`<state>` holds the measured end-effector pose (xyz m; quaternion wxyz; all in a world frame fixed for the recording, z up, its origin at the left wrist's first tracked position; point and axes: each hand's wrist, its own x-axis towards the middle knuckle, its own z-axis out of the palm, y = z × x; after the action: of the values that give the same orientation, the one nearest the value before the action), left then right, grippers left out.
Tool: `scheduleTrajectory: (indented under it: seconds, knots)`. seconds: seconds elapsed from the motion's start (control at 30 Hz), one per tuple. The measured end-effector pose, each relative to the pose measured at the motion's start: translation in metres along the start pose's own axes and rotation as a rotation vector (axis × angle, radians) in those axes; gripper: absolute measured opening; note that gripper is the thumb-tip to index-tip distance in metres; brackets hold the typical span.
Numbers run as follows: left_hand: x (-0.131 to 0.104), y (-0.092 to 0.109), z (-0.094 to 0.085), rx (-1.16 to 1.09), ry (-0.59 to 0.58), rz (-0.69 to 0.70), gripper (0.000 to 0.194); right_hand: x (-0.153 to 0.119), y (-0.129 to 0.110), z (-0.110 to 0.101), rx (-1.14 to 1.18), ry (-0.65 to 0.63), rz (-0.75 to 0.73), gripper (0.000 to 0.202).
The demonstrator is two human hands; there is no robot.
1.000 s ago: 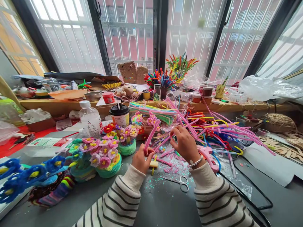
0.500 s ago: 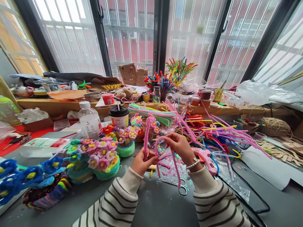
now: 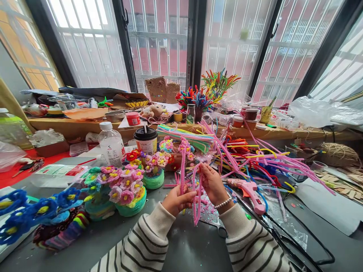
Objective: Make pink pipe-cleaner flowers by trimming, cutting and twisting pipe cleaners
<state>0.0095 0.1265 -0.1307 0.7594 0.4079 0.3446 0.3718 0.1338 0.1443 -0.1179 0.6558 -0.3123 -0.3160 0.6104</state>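
Observation:
Upright in my left hand (image 3: 176,200) stands a doubled pink pipe cleaner (image 3: 183,168), pinched near its lower end. My right hand (image 3: 215,185), a beaded bracelet at its wrist, pinches the top of a pink length bent into a narrow loop (image 3: 196,217). That loop hangs between the hands, beside the left fingertips; where the two pink lengths join is hidden. Below the hands lie scissors (image 3: 222,231), partly covered by the right wrist, among pink clippings. A pink glue gun (image 3: 252,194) rests right of my right hand.
Potted pipe-cleaner flowers, pink (image 3: 127,186) and blue (image 3: 42,209), stand on the left. Behind them are a plastic bottle (image 3: 111,147) and a lidded cup (image 3: 145,140). Loose pipe cleaners (image 3: 227,155) spread across the back right. A black cable (image 3: 306,241) runs along the right.
The hanging pink end has been brought up to my right fingers, turning the drooping arch into a narrow loop. My hands have come closer together. The view has shifted slightly.

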Motion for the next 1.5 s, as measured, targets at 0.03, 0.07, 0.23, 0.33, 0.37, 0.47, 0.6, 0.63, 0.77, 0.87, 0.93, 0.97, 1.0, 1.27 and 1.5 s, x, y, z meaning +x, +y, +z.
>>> scheduleTrajectory:
  seconds: [0.03,0.07,0.23,0.33,0.37,0.47,0.6,0.63,0.77,0.87,0.93,0.97,1.0,1.27,1.5]
  knots:
    - [0.000,0.000,0.000,0.000,0.003,-0.011,0.039,0.000,0.000,0.000,0.008,0.004,0.002,0.014]
    - [0.000,0.000,0.000,0.004,0.007,-0.017,0.039,0.000,0.000,0.000,0.015,0.004,0.004,0.013]
    - [0.002,-0.003,-0.002,0.013,-0.032,-0.020,0.040,0.000,0.000,0.002,0.103,-0.082,0.019,0.012]
    - [0.003,-0.005,-0.003,0.040,-0.072,-0.026,0.039,0.000,0.002,0.003,0.170,-0.122,0.059,0.014]
    - [0.003,-0.006,-0.003,0.052,-0.086,-0.027,0.038,0.000,0.003,0.003,0.193,-0.124,0.078,0.014]
    - [0.003,-0.006,-0.001,0.070,-0.109,-0.030,0.038,-0.001,0.006,0.005,0.224,-0.086,0.105,0.015]
    - [0.002,-0.006,0.004,0.067,-0.078,-0.049,0.041,-0.002,0.008,0.007,0.190,-0.046,0.037,0.017]
    - [0.002,-0.007,0.005,0.070,-0.068,-0.049,0.041,-0.003,0.008,0.008,0.182,-0.041,0.021,0.017]
    - [0.004,-0.009,0.005,0.079,-0.031,-0.010,0.043,-0.002,0.010,0.008,0.192,0.025,0.007,0.017]
    - [0.006,-0.011,0.002,0.089,-0.013,0.023,0.047,0.000,0.013,0.007,0.229,0.091,0.041,0.017]
    - [0.007,-0.012,0.001,0.120,0.006,0.042,0.047,0.001,0.014,0.007,0.261,0.113,0.067,0.017]
    - [0.007,-0.013,0.001,0.142,0.013,0.047,0.046,0.001,0.014,0.007,0.278,0.113,0.074,0.017]
    - [0.006,-0.013,0.001,0.168,0.016,0.043,0.045,0.002,0.014,0.006,0.297,0.108,0.075,0.017]
    - [0.000,-0.014,0.006,0.248,-0.082,0.010,0.046,0.002,0.003,0.005,0.451,0.078,0.128,0.014]
    - [0.000,-0.014,0.004,0.182,-0.109,0.051,0.047,0.001,0.001,0.004,0.489,-0.011,0.193,0.018]
